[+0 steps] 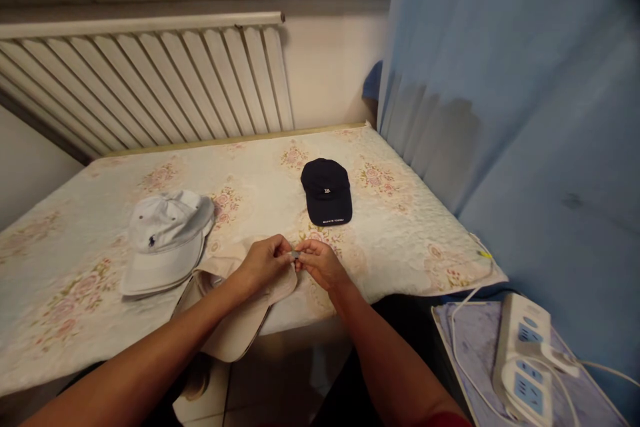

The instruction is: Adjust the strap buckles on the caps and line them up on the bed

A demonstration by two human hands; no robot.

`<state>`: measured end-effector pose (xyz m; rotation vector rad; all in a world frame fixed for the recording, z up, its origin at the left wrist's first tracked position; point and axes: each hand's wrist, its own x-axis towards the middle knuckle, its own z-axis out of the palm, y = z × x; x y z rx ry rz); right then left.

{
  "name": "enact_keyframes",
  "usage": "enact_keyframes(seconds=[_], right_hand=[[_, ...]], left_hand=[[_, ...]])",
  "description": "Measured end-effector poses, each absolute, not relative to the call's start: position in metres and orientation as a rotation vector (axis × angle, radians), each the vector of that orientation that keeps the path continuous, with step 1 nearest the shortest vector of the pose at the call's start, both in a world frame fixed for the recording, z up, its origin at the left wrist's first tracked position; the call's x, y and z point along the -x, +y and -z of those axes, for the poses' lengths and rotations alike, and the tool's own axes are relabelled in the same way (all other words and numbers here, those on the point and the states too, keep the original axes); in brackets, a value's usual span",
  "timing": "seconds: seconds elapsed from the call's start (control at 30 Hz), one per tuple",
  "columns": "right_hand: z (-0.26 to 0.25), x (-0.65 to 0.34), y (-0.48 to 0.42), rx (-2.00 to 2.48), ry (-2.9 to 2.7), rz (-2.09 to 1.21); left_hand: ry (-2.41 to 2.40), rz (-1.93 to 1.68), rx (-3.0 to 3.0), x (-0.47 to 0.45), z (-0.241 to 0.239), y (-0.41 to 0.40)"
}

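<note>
Head view: from where I stand, the left hand (270,259) and right hand (319,260) meet fingertip to fingertip, both pinching a small grey piece (295,254). Just below the left hand lies the beige cap (240,327), its brim jutting past the near edge of the flowered cover (395,247). Left of it, the white cap (165,240) sits close, leaving little room; beyond the hands rests the dark cap (326,193), with wider space rightward toward the blue curtain (515,113).
</note>
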<state>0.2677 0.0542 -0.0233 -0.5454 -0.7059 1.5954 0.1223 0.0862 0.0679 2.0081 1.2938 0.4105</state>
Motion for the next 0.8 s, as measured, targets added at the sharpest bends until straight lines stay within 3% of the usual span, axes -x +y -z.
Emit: enact_keyframes(seconds=[0.43,0.8], right_hand=[[0.025,-0.267,0.055,0.596,-0.686,-1.575],[0.032,-0.269,0.057,0.958,-0.693,-1.459]], left_hand=[[1.212,-0.3,-2.222,-0.123,-0.069,0.083],[1.114,-0.103,-2.615,-0.11,-0.09,0.1]])
